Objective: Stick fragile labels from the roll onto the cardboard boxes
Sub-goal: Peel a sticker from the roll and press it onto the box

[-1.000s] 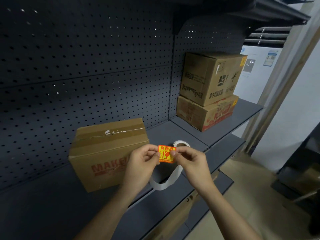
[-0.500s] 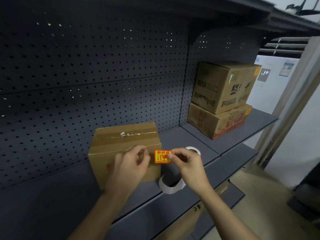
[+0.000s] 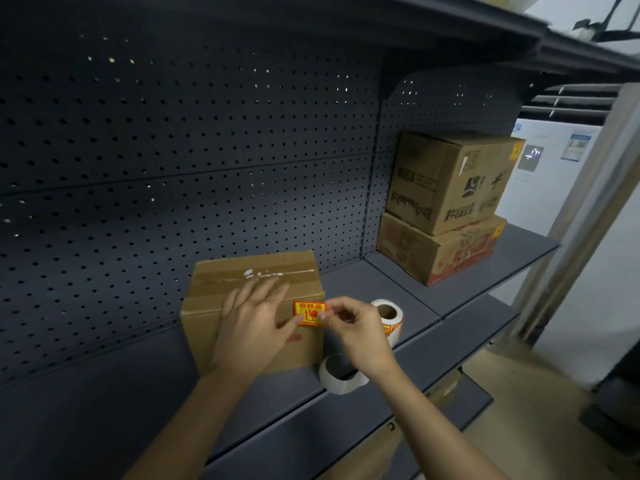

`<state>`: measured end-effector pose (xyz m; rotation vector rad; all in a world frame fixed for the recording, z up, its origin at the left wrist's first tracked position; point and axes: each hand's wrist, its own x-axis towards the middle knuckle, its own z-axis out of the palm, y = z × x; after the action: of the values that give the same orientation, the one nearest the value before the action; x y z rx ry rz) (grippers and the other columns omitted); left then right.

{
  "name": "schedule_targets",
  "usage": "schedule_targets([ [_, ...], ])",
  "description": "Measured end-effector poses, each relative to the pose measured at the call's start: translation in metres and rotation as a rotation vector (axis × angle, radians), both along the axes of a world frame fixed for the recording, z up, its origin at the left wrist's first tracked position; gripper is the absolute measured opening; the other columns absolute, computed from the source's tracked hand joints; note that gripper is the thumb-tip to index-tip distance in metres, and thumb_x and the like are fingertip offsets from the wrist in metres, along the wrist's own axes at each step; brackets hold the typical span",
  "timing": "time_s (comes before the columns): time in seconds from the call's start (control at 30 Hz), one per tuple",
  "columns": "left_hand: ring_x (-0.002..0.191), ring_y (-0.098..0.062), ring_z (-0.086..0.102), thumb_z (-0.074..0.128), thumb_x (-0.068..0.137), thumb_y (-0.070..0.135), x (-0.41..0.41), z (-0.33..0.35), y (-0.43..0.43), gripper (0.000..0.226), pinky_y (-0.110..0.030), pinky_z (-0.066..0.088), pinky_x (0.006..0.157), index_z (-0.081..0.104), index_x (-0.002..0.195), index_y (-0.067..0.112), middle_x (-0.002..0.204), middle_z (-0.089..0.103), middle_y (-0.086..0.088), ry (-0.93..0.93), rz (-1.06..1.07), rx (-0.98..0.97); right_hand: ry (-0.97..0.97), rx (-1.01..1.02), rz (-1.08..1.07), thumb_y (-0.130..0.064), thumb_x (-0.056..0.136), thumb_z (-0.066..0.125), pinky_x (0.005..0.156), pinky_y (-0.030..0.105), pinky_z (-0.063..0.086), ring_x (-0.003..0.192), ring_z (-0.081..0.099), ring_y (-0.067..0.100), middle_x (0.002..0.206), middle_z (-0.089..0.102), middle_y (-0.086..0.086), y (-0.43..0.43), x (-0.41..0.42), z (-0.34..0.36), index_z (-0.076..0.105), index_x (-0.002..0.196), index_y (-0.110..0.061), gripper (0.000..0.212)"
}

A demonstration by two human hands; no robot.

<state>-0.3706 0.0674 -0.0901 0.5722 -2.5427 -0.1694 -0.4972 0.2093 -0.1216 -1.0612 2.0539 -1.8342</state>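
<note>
Two hands are working at one label (image 3: 310, 313): the right hand (image 3: 360, 332) is pinching its right edge between thumb and forefinger, while the left hand (image 3: 252, 323) is lying flat on the box (image 3: 242, 275), fingers (image 3: 258, 294) spread, thumb touching the label's left edge. The label is sitting at the box front's upper right corner; the roll (image 3: 389, 315) is standing just beside, near the shelf's (image 3: 104, 410) front edge. Light, limp and sticky, the label is likely handling best pinched by an edge.
</note>
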Motion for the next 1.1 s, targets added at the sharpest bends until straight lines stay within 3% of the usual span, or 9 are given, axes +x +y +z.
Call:
schedule_targets([
  [0.43, 0.114, -0.026, 0.058, 0.079, 0.075, 0.044, -0.009, -0.007, 0.003, 0.048, -0.044, 0.042, 0.093, 0.070, 0.116, 0.019, 0.120, 0.069, 0.001, 0.139, 0.092, -0.039, -0.011, 0.028, -0.042, -0.021, 0.090, 0.072, 0.085, 0.038, 0.058, 0.089, 0.070, 0.015, 0.089, 0.075, 0.000, -0.009, -0.001, -0.004, 0.074, 0.094, -0.018, 0.006],
  [0.57, 0.111, -0.025, 0.058, 0.078, 0.076, 0.044, -0.010, -0.009, 0.003, 0.046, -0.044, 0.042, 0.092, 0.070, 0.115, 0.020, 0.118, 0.069, 0.002, 0.168, 0.090, -0.063, -0.001, 0.028, -0.071, -0.022, 0.089, 0.073, 0.084, 0.035, 0.058, 0.087, 0.070, 0.013, 0.088, 0.075, -0.001, -0.010, 0.000, -0.004, 0.075, 0.093, -0.018, 0.006],
  [0.7, 0.109, -0.025, 0.059, 0.079, 0.076, 0.043, -0.010, -0.009, 0.002, 0.045, -0.045, 0.043, 0.090, 0.069, 0.114, 0.020, 0.115, 0.069, 0.003, 0.168, 0.089, -0.065, 0.111, 0.044, -0.135, -0.021, 0.088, 0.074, 0.076, 0.018, 0.054, 0.083, 0.067, 0.005, 0.085, 0.074, -0.007, -0.008, 0.005, 0.000, 0.073, 0.094, -0.021, 0.006],
  [0.77, 0.109, -0.025, 0.059, 0.078, 0.077, 0.044, -0.010, -0.008, 0.002, 0.044, -0.045, 0.043, 0.090, 0.069, 0.113, 0.022, 0.115, 0.068, 0.004, 0.165, 0.085, -0.066, 0.119, 0.033, -0.184, -0.023, 0.085, 0.077, 0.070, 0.013, 0.050, 0.080, 0.066, 0.003, 0.082, 0.071, -0.007, -0.006, 0.005, 0.002, 0.067, 0.102, -0.024, 0.020],
  [0.9, 0.108, -0.023, 0.058, 0.077, 0.077, 0.045, -0.010, -0.007, 0.003, 0.040, -0.045, 0.042, 0.090, 0.067, 0.110, 0.024, 0.112, 0.067, 0.006, 0.172, 0.088, -0.053, 0.216, 0.116, -0.229, -0.033, 0.081, 0.080, 0.070, 0.018, 0.052, 0.083, 0.063, 0.004, 0.091, 0.066, -0.011, 0.002, -0.007, 0.004, 0.066, 0.106, -0.025, 0.030],
  [1.1, 0.103, -0.024, 0.055, 0.066, 0.079, 0.054, -0.015, -0.007, 0.005, 0.035, -0.044, 0.039, 0.087, 0.064, 0.102, 0.028, 0.104, 0.064, 0.006, 0.185, 0.120, -0.048, 0.156, 0.061, -0.124, -0.030, 0.085, 0.077, 0.075, 0.017, 0.051, 0.088, 0.061, 0.005, 0.097, 0.065, -0.007, 0.005, -0.011, 0.014, 0.064, 0.116, -0.028, 0.033],
])
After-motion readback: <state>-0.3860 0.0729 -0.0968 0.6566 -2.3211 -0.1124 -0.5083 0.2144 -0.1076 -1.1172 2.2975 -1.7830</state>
